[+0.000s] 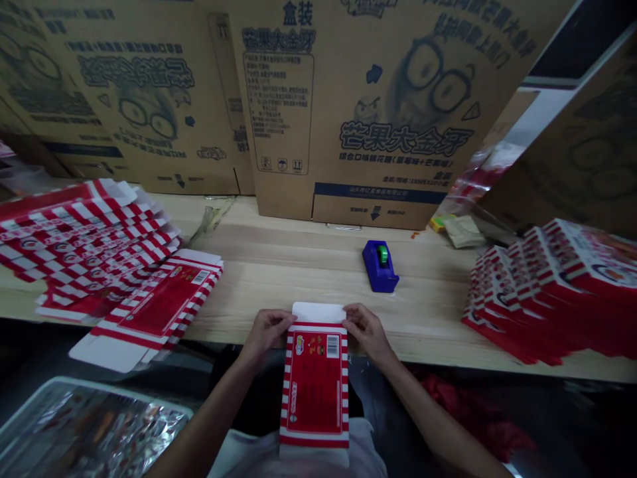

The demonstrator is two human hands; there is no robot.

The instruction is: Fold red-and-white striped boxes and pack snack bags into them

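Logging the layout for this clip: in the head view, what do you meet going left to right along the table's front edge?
flat carton pile → left hand → held carton → right hand → folded carton stack

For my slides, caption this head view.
Left hand and right hand hold a striped carton at the table edge, tape dispenser beyond, left stack, right stack.

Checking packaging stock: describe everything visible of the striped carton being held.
The striped carton is a flattish red cardboard box with red-and-white striped sides, a barcode and small pictures near its top, and a plain white flap at the far end. It points away from the person, flap over the wooden table, left hand and right hand gripping its upper corners.
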